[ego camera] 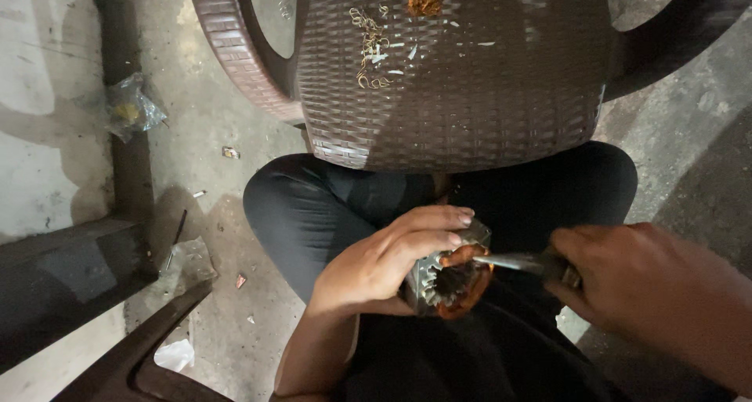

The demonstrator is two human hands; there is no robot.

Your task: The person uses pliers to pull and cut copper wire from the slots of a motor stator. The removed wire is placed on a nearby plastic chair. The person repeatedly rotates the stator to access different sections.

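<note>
While the person sits low on the concrete floor, the left hand is wrapped around a small motor stator — fingers curled over its top, thumb hidden underneath — and holds it above the lap in dark trousers. The right hand is closed around the handle of a metal tool, whose thin tip goes into the copper winding at the open end of the stator. The stator looks heavy and stiff, a laminated steel core with toothed slots; I think the outer steel shell is the safe place to grip, because the reddish wire is soft and bends easily. In front stands a brown woven plastic chair, with loose copper wire scraps on its seat.
</note>
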